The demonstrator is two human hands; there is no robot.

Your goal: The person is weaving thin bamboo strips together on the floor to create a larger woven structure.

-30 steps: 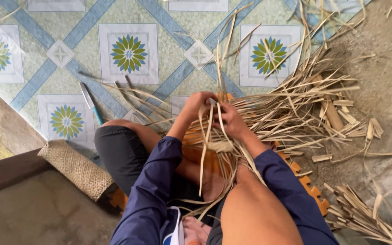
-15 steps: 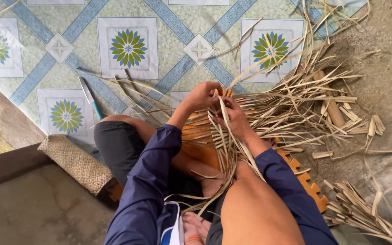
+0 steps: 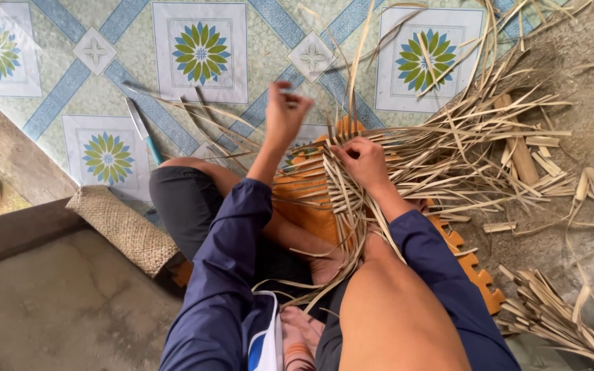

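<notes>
I sit on the floor with a piece of woven pale strips lying over an orange foam mat between my legs. My left hand is raised above the weave, fingers pinched on a long thin strip that rises up and to the right. My right hand rests on the weave with its fingers closed on the strips there. Loose ends of the weave trail down over my leg.
A large heap of dry strips spreads to the right, with another bundle at lower right. A knife with a blue handle lies on the patterned tiles. A woven mat piece lies at left by a concrete step.
My left hand has lifted away from the weave, drawing a long strip upward. The right hand stays on the weave. The view has shifted a little.
</notes>
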